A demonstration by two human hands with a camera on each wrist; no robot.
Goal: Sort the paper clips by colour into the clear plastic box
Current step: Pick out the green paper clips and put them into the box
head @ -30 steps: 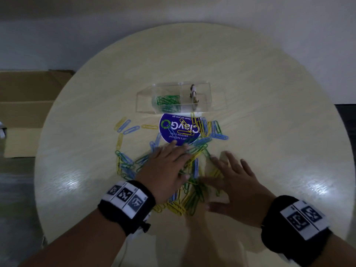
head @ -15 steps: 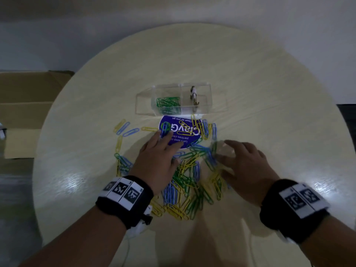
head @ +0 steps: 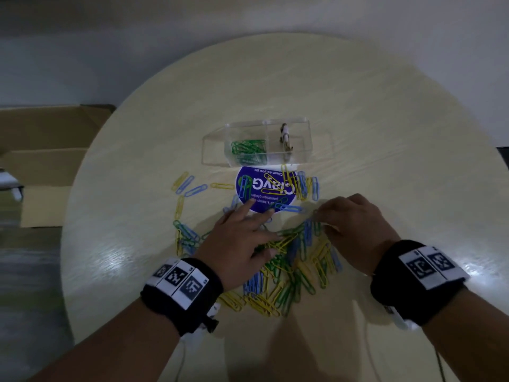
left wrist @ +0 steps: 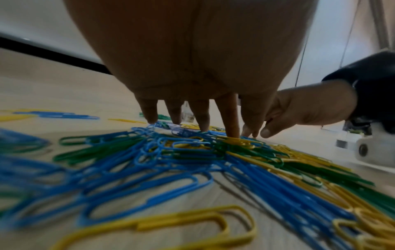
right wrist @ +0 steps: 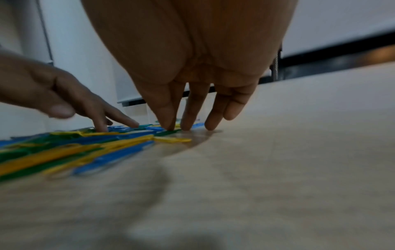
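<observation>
Nearest the person, on the round pale table (head: 385, 133), a loose heap of blue, green and yellow paper clips (head: 292, 268) lies spread out. Over its left part the left hand (head: 239, 238) rests flat, fingers straight and splayed, fingertips (left wrist: 233, 132) pressing down on the clips. Just beside it the right hand (head: 355, 227) hovers over the right edge of the heap, fingers extended down with their tips touching clips and tabletop, nothing clamped. Beyond the hands a round blue sticker (head: 264, 191) carries a few stray clips. Farthest off stands the clear plastic box (head: 303, 142), green clips (head: 249, 151) in one compartment.
</observation>
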